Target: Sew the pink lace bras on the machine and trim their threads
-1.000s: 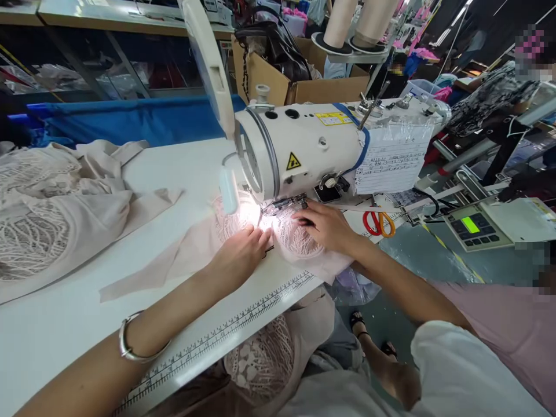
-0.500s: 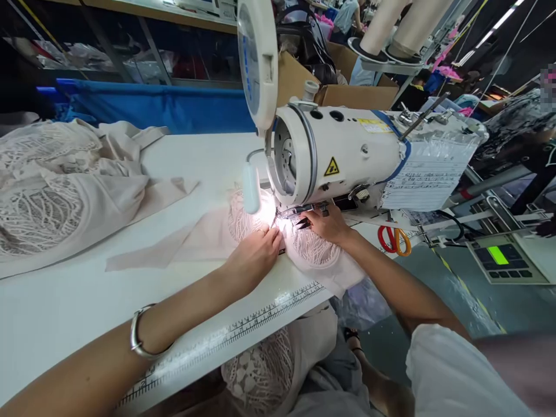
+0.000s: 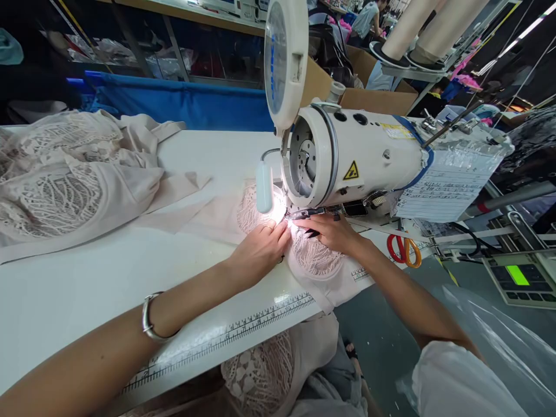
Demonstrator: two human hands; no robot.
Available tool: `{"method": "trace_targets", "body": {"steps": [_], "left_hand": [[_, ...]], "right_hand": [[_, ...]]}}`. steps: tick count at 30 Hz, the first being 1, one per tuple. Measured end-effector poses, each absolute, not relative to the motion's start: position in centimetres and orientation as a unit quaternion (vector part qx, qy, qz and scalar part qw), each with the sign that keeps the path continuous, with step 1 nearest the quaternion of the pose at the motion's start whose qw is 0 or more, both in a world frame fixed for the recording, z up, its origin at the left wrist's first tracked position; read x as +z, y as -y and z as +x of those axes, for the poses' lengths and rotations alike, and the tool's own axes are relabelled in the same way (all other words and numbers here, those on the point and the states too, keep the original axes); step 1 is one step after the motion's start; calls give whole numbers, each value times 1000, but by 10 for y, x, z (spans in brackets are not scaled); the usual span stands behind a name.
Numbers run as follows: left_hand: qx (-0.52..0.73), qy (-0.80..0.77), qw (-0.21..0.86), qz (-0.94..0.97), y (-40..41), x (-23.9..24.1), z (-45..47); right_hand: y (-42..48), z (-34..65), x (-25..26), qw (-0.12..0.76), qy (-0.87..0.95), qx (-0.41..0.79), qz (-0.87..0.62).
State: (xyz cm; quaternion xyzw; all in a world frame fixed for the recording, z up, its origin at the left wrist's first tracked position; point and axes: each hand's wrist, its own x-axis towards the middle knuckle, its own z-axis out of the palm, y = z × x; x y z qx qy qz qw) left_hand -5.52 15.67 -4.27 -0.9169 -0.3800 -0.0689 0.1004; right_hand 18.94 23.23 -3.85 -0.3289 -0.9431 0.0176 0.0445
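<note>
A pale pink lace bra lies under the sewing machine's needle area, one cup on each side. My left hand grips its fabric just in front of the needle, fingertips pressed together. On the other side, my right hand rests over the right cup beside the presser foot. Dark pointed blades, apparently thread snips, stick out from under its curled fingers; their handles are hidden. A bright lamp washes out the stitching spot.
More lace bras are heaped on the left of the white table. Another bra hangs over my lap. Scissors with red and orange handles lie right of the machine, near a control panel. A ruler strip lines the front edge.
The view has shifted, so the machine appears farther right. My right hand's fingers have moved nearer the presser foot and cover more of the blades. My left hand stays by the needle.
</note>
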Motion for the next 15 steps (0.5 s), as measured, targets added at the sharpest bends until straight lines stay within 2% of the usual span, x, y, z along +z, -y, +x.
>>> {"method": "trace_targets", "body": {"steps": [3, 9, 15], "left_hand": [[-110, 379, 113, -912, -157, -53, -56], [-96, 387, 103, -911, -159, -49, -60], [-139, 385, 86, -909, -167, -48, -67]], "right_hand": [[-231, 190, -38, 35, 948, 31, -316], [-235, 189, -42, 5, 940, 86, -329], [-227, 181, -33, -15, 940, 49, -336]]}}
